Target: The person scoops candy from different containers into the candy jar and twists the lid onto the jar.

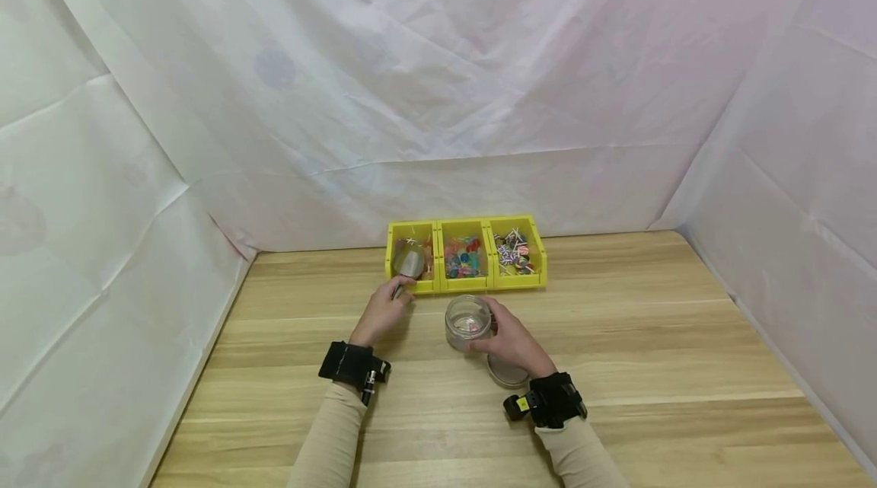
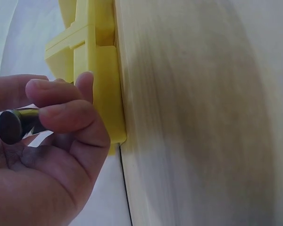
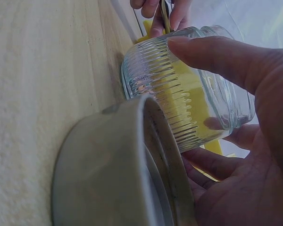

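Observation:
My left hand (image 1: 386, 311) grips the handle of a metal scoop (image 1: 409, 263), whose bowl is inside the left yellow bin (image 1: 414, 287) over the candies there. In the left wrist view, the round end of the scoop's handle (image 2: 9, 127) sticks out between curled fingers. A clear ribbed glass jar (image 1: 460, 337) stands on the table in front of the bins, with its mouth up. Thumb and fingers of my right hand (image 1: 510, 339) hold it from the right side. Something small and pinkish shows at its bottom. Close by that hand lies a round lid (image 3: 101, 174).
The middle bin (image 1: 464, 284) contains colourful wrapped candies (image 1: 466, 258), and the right bin (image 1: 541, 275) holds lollipops (image 1: 515, 252) with striped sticks. All three bins are joined in a row near a white cloth backdrop (image 1: 438, 92). A wooden table (image 1: 651, 336) lies beneath everything.

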Tool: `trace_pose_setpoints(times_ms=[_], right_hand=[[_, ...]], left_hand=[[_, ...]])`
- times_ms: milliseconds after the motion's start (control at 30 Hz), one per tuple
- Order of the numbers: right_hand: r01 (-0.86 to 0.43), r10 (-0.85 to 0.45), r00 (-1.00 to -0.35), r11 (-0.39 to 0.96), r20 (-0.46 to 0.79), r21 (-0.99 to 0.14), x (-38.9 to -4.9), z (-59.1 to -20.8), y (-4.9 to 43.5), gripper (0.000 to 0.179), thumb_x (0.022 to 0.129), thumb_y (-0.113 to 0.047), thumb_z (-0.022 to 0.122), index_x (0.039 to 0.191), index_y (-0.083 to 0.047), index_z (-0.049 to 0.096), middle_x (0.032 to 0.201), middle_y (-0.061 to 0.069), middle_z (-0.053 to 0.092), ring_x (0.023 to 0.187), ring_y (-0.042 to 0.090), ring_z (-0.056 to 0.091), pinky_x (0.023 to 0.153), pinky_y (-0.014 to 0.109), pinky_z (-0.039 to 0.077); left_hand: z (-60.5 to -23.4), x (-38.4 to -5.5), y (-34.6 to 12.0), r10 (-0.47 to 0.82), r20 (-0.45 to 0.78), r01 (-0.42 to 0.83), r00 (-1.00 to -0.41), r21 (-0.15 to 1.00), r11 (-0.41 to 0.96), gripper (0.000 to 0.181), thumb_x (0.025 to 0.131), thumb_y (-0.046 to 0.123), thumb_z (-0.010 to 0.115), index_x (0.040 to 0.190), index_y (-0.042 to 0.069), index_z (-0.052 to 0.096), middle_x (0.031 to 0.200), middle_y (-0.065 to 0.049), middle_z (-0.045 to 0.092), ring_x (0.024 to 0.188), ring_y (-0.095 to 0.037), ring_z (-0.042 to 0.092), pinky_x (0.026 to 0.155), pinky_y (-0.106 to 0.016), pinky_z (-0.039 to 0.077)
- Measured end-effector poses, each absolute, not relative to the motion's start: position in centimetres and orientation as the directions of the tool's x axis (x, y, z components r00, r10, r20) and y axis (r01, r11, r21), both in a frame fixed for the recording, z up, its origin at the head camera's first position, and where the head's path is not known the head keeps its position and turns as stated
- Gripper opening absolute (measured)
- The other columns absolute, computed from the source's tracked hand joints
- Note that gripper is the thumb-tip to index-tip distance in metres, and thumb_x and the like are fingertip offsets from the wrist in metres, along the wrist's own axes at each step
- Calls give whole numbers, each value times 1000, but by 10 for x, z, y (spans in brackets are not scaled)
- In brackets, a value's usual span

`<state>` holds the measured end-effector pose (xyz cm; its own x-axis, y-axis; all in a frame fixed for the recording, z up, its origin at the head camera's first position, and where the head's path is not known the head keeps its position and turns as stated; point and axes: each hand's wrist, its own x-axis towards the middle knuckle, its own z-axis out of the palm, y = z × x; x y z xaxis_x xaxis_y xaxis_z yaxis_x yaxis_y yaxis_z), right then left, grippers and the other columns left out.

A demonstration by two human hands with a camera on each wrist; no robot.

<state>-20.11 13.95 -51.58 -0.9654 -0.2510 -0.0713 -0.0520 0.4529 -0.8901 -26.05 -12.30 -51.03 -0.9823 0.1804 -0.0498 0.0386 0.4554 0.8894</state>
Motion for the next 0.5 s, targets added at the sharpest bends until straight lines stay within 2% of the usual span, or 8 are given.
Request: trace_pose_setpoints(times_ms=[133,367,500], right_hand=[[-60,-252,-966,452,-63,-890,-201,-516,139,86,77,-7,85,149,-12,39,139,13,52,128,32,52,106,50,45],[-59,-250,-966,453,-63,-890,-201,-516,139,85,76,-8,85,148,-13,40,138,12,53,128,31,52,106,50,45],[-59,-255,-965,453,-66,-889,-201,-516,139,85,77,-7,85,148,-14,40,138,12,53,128,31,52,106,50,44]], left_hand=[[-511,-258,-124,179,-57,33,-982,888,459,30,102,18,52,130,13,61,126,-13,64,127,-32,52,102,-51,43],[-511,-256,-126,179,-62,29,-982,885,466,31,103,19,51,132,13,60,137,-13,57,123,-31,54,92,-45,47],[-510,-253,-127,181,-58,32,-982,889,456,32,102,20,53,133,13,60,151,-15,45,134,-35,46,101,-53,44]])
